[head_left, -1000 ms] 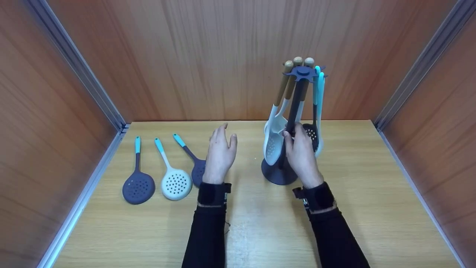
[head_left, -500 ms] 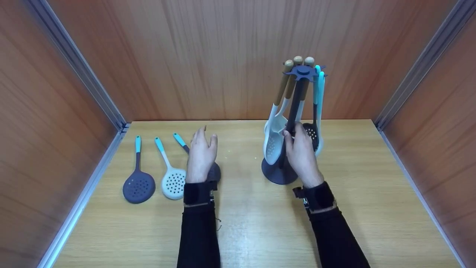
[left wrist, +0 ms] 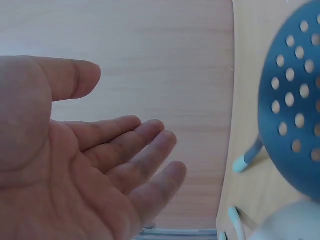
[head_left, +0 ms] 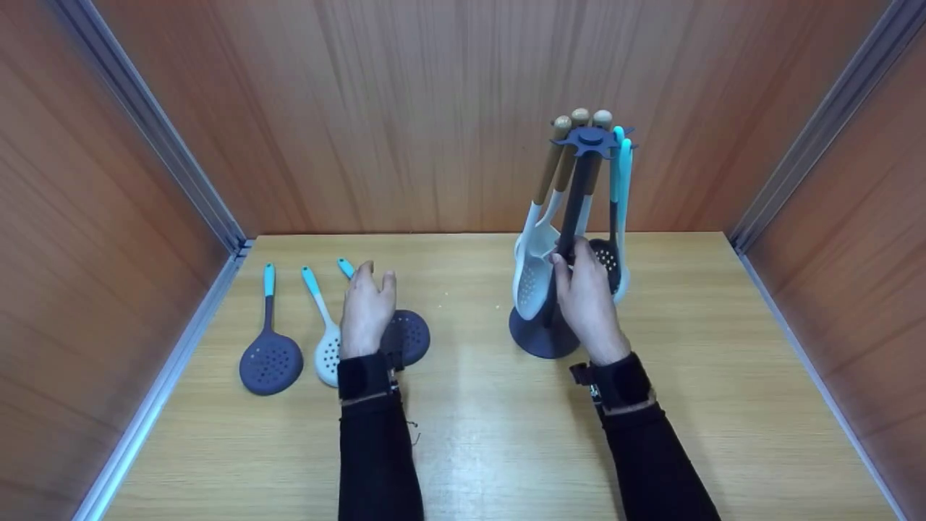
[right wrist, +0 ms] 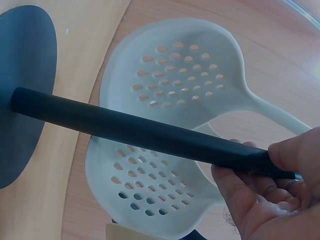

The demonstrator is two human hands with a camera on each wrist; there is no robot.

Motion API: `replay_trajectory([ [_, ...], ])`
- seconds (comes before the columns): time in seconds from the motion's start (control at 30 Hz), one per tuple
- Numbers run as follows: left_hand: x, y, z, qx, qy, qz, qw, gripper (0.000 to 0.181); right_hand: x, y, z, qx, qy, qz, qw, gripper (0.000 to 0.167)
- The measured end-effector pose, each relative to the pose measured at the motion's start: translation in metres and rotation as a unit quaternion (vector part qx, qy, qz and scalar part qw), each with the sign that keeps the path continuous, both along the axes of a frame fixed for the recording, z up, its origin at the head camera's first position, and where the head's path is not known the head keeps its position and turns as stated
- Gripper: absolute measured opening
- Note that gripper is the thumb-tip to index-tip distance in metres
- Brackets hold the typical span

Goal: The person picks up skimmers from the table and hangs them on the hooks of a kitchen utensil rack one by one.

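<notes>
My right hand (head_left: 592, 307) grips the dark pole (right wrist: 150, 132) of a utensil stand (head_left: 532, 340) upright on the table. White slotted utensils (right wrist: 170, 75) with brown handles and turquoise-handled ones (head_left: 623, 217) hang around it. On the left, my left hand (head_left: 367, 315) hovers with extended fingers and holds nothing. It partly covers a dark skimmer (head_left: 412, 337) with a turquoise handle, whose perforated head (left wrist: 295, 95) shows large in the left wrist view. Left of the hand lie a white skimmer (head_left: 328, 356), partly hidden, and another dark skimmer (head_left: 270, 364).
A light wooden tabletop (head_left: 499, 449) bears everything. Wood-grain panels (head_left: 463, 72) rise behind and on both sides, with metal strips (head_left: 166, 130) at the corners and edges.
My left hand has moved left and slightly toward me, from right of the nearest dark skimmer to over its handle. The right hand keeps its hold on the stand pole.
</notes>
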State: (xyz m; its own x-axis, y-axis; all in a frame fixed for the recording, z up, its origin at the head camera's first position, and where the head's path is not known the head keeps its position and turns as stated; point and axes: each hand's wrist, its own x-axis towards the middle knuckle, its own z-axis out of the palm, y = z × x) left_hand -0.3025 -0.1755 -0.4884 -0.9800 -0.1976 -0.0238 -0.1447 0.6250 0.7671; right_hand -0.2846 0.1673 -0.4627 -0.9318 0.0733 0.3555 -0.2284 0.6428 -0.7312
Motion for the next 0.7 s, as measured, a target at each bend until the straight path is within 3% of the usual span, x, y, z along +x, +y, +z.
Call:
replay_trajectory([
  [0.43,-0.003,-0.008,-0.015,-0.010,-0.062,0.009,0.9980,0.070,0.000,0.000,0.000,-0.007,-0.012,0.001,0.9999,0.029],
  [0.7,-0.002,-0.010,-0.022,-0.013,-0.078,0.003,0.9968,0.074,0.000,0.001,-0.001,-0.005,0.008,0.002,1.0000,0.029],
])
